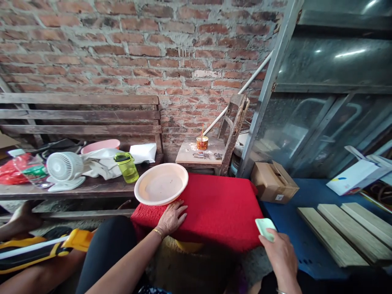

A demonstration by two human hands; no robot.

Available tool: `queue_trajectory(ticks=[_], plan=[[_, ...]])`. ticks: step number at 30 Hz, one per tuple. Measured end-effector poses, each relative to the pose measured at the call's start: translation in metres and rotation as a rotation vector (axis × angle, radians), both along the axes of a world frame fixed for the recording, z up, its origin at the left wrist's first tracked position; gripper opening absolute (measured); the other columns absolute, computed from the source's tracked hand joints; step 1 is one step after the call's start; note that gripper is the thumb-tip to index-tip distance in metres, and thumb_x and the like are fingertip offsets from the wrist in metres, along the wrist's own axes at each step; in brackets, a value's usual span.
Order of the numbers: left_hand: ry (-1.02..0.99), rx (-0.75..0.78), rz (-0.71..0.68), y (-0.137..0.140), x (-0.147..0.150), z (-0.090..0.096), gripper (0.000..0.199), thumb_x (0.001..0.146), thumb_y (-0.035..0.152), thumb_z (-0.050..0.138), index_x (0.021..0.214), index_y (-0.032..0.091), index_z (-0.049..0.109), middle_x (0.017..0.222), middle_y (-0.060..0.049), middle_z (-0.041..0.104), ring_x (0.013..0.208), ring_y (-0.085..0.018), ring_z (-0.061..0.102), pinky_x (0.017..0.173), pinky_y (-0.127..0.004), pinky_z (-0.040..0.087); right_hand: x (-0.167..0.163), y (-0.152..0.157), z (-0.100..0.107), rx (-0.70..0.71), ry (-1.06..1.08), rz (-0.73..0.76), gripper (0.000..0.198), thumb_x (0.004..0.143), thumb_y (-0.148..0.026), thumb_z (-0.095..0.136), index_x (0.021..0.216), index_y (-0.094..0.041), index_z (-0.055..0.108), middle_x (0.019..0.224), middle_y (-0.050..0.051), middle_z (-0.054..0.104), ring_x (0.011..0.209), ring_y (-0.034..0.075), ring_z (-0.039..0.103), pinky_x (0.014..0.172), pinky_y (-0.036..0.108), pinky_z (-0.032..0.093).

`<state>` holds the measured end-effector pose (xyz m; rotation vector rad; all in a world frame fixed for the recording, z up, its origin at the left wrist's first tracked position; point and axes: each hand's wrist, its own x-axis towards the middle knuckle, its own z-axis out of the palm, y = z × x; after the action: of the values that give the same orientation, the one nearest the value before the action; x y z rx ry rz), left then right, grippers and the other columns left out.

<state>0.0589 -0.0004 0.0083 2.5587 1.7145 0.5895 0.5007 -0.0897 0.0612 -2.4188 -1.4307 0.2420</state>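
My left hand (172,217) lies open on the red cloth (220,208), fingers spread. Its fingertips are close to the near rim of a pale pink plastic basin (161,185); whether they touch it I cannot tell. The basin stands on the cloth's left end and looks shallow and wide. At the cloth's right edge, my right hand (280,249) is closed around a flat, mint-green piece with rounded corners (265,227). Its lower part is hidden by my fingers, and its exact kind does not show.
Left, a wooden bench (101,185) bears a white fan (65,167), a green bottle (126,168) and cloths. Behind, a chair (186,153) holds an incense tin (202,143). Right are a cardboard box (273,182) and wooden boards (333,237). Another person's leg (45,265) is at lower left.
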Motion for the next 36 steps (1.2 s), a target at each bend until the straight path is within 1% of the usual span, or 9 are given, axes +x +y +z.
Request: queue_trajectory(ticks=[3, 9, 13, 16, 19, 23, 28, 32, 36], plan=[[-0.002, -0.003, -0.002, 0.000, 0.000, 0.000, 0.035, 0.096, 0.029, 0.058, 0.129, 0.025, 0.070, 0.141, -0.009, 0.065, 0.133, -0.027, 0.059, 0.118, -0.048, 0.043, 0.018, -0.007, 0.002, -0.012, -0.067, -0.149, 0.056, 0.085, -0.060, 0.047, 0.120, -0.027, 0.076, 0.105, 0.015, 0.069, 0.086, 0.032, 0.069, 0.079, 0.045, 0.054], [0.016, 0.004, -0.011, 0.000, -0.001, 0.001, 0.035, 0.097, 0.029, 0.057, 0.129, 0.024, 0.070, 0.142, -0.010, 0.064, 0.135, -0.028, 0.058, 0.118, -0.048, 0.043, -0.007, 0.000, 0.005, 0.007, 0.095, 0.078, 0.045, 0.080, -0.052, 0.056, 0.111, -0.027, 0.078, 0.113, 0.012, 0.068, 0.094, 0.028, 0.069, 0.084, 0.037, 0.052], [0.048, 0.003, -0.005, 0.000, -0.001, 0.000, 0.036, 0.098, 0.029, 0.055, 0.131, 0.023, 0.069, 0.142, -0.010, 0.064, 0.134, -0.028, 0.058, 0.118, -0.048, 0.043, 0.002, -0.004, 0.005, -0.058, -0.027, -0.071, 0.048, 0.086, -0.053, 0.052, 0.121, -0.029, 0.075, 0.108, 0.013, 0.066, 0.085, 0.030, 0.066, 0.082, 0.042, 0.052], [0.058, 0.000, -0.005, -0.001, 0.000, 0.000, 0.036, 0.099, 0.030, 0.055, 0.131, 0.023, 0.069, 0.144, -0.011, 0.062, 0.136, -0.028, 0.056, 0.118, -0.047, 0.042, 0.011, -0.003, -0.001, 0.014, -0.061, -0.121, 0.050, 0.089, -0.055, 0.049, 0.122, -0.027, 0.074, 0.101, 0.014, 0.066, 0.088, 0.031, 0.064, 0.083, 0.043, 0.052], [0.057, 0.001, 0.001, -0.001, 0.001, 0.000, 0.035, 0.099, 0.030, 0.055, 0.131, 0.023, 0.069, 0.145, -0.011, 0.062, 0.137, -0.028, 0.056, 0.118, -0.048, 0.042, -0.008, 0.013, -0.013, 0.173, 0.013, 0.008, 0.045, 0.085, -0.053, 0.057, 0.112, -0.022, 0.075, 0.101, 0.014, 0.067, 0.097, 0.031, 0.063, 0.090, 0.042, 0.051], [0.048, 0.019, 0.004, 0.000, 0.000, -0.004, 0.035, 0.098, 0.029, 0.056, 0.130, 0.024, 0.069, 0.144, -0.011, 0.063, 0.135, -0.028, 0.057, 0.117, -0.048, 0.044, -0.074, 0.040, -0.029, 0.377, 0.087, 0.290, 0.040, 0.077, -0.041, 0.068, 0.110, -0.020, 0.074, 0.105, 0.012, 0.067, 0.101, 0.029, 0.062, 0.097, 0.041, 0.051], [0.002, 0.058, -0.004, 0.002, -0.002, -0.011, 0.034, 0.098, 0.031, 0.058, 0.128, 0.026, 0.071, 0.142, -0.009, 0.064, 0.132, -0.029, 0.059, 0.116, -0.048, 0.046, -0.134, 0.055, -0.029, 0.377, 0.027, 0.525, 0.034, 0.076, -0.025, 0.070, 0.109, -0.023, 0.076, 0.109, 0.010, 0.068, 0.096, 0.027, 0.064, 0.092, 0.039, 0.052], [0.004, 0.059, 0.000, 0.002, -0.003, -0.013, 0.034, 0.097, 0.031, 0.060, 0.128, 0.026, 0.071, 0.143, -0.010, 0.064, 0.133, -0.029, 0.059, 0.115, -0.048, 0.046, -0.096, 0.059, -0.017, 0.185, -0.068, 0.365, 0.033, 0.081, -0.033, 0.068, 0.110, -0.023, 0.077, 0.106, 0.011, 0.070, 0.096, 0.026, 0.066, 0.090, 0.036, 0.051], [-0.001, 0.050, -0.004, 0.001, -0.001, -0.010, 0.034, 0.097, 0.030, 0.060, 0.129, 0.025, 0.071, 0.143, -0.011, 0.063, 0.134, -0.030, 0.058, 0.115, -0.049, 0.046, -0.016, 0.052, -0.012, 0.075, -0.096, -0.009, 0.048, 0.089, -0.052, 0.053, 0.114, -0.018, 0.077, 0.091, 0.017, 0.070, 0.088, 0.033, 0.066, 0.077, 0.042, 0.051]])
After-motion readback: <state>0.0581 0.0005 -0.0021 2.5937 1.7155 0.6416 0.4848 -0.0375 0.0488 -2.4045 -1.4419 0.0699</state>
